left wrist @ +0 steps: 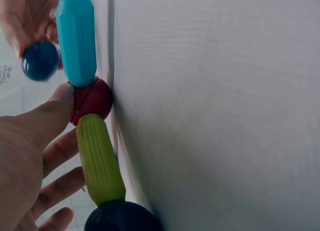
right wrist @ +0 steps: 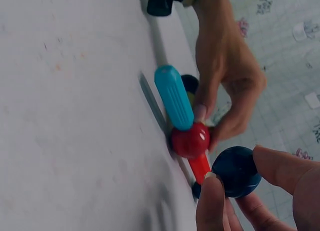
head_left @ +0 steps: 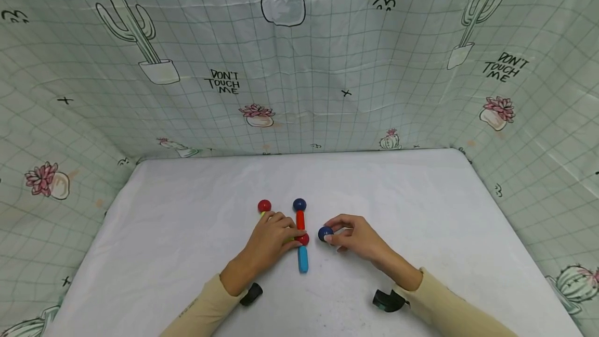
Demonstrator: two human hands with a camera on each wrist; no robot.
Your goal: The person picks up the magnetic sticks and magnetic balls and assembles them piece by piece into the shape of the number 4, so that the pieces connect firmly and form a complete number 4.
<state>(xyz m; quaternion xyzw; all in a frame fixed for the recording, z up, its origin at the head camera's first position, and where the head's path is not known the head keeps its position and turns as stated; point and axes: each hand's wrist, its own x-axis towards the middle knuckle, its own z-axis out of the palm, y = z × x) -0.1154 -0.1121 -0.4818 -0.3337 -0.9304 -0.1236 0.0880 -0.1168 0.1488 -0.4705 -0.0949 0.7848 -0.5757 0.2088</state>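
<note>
My left hand pinches a red ball between thumb and fingers. From that ball a light blue stick points toward me and an orange-red stick runs away to a dark blue ball. A yellow-green stick also joins it, mostly under the left hand in the head view, with another dark blue ball at its other end. Just right of this assembly, my right hand holds a separate dark blue ball with its fingertips, apart from the sticks.
Beyond the left hand lies another red ball, with a bit of yellow-green showing below it. Everything rests on a white-covered table. A patterned cloth hangs behind and at both sides. Each wrist carries a black camera.
</note>
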